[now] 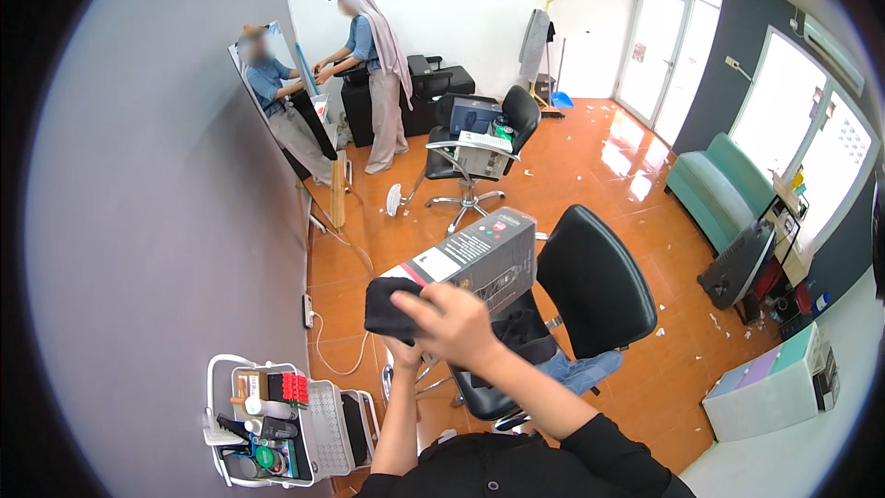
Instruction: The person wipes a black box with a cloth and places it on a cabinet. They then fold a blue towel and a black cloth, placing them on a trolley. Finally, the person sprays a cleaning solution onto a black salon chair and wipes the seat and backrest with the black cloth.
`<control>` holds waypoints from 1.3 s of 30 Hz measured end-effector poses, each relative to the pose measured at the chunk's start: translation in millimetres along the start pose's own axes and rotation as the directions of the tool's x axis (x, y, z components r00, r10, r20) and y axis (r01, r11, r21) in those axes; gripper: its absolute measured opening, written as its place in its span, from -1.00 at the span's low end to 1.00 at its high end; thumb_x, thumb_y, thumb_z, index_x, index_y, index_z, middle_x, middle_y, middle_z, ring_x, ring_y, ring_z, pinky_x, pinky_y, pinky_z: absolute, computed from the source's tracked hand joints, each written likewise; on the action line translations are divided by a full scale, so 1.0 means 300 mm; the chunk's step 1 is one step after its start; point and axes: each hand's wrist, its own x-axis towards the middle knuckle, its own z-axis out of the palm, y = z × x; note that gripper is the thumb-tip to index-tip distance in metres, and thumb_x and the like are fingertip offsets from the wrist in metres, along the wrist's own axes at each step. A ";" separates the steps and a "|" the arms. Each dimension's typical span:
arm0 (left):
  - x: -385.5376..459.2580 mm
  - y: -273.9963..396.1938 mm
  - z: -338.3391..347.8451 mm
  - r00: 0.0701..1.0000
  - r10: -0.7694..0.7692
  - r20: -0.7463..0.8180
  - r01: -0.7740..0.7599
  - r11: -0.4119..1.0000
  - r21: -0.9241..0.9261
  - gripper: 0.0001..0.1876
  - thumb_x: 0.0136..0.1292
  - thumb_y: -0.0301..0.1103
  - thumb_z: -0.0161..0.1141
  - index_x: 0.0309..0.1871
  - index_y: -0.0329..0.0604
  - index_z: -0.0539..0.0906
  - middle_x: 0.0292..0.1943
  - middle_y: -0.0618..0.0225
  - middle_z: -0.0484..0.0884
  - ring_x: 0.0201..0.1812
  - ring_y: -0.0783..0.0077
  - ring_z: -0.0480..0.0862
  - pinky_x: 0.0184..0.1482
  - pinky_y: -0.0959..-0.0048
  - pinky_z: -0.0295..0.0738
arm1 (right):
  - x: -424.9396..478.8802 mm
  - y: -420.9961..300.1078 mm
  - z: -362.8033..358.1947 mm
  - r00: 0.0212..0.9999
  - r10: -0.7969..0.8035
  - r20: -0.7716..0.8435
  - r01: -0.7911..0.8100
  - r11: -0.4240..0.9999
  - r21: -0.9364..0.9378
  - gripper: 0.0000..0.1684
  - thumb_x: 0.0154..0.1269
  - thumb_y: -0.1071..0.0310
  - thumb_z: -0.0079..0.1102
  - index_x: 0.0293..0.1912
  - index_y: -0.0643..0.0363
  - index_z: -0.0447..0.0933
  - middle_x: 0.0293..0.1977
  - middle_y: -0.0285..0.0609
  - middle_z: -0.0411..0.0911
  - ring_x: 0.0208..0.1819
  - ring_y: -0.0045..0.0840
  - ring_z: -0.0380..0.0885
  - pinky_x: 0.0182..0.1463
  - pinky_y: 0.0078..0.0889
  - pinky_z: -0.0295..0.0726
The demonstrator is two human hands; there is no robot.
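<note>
My left hand (404,353) is under a folded black cloth (388,308) and is partly hidden by it and my other hand. Slightly blurred, my right hand (453,321) presses on the right side of the same cloth, with its thumb on top. Just beyond the cloth, a dark printed cardboard box (484,256) stands over the seat of a black salon chair (598,283). Dark cloth (518,335) and blue denim fabric (584,370) lie on that seat, partly behind my right forearm.
A white trolley (328,422) with bottles and combs stands lower left, near a white cable (339,371). Ahead are a second salon chair (522,114) bearing boxes, a leaning mirror (266,93) and another person (380,69). Right are a green sofa (722,187) and drawers (767,387).
</note>
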 end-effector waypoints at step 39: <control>0.035 0.208 0.093 0.664 0.384 0.641 -0.747 0.299 0.594 -0.31 -0.40 -0.03 0.43 -0.07 -0.11 0.56 -0.29 0.32 0.60 -0.28 0.27 0.63 -0.30 0.32 0.53 | -0.168 0.648 0.121 0.616 0.780 -0.108 -0.767 0.626 0.143 -0.19 0.04 -0.13 0.32 0.11 0.32 0.46 -0.16 0.06 0.61 0.02 -0.18 0.54 0.09 -0.23 0.44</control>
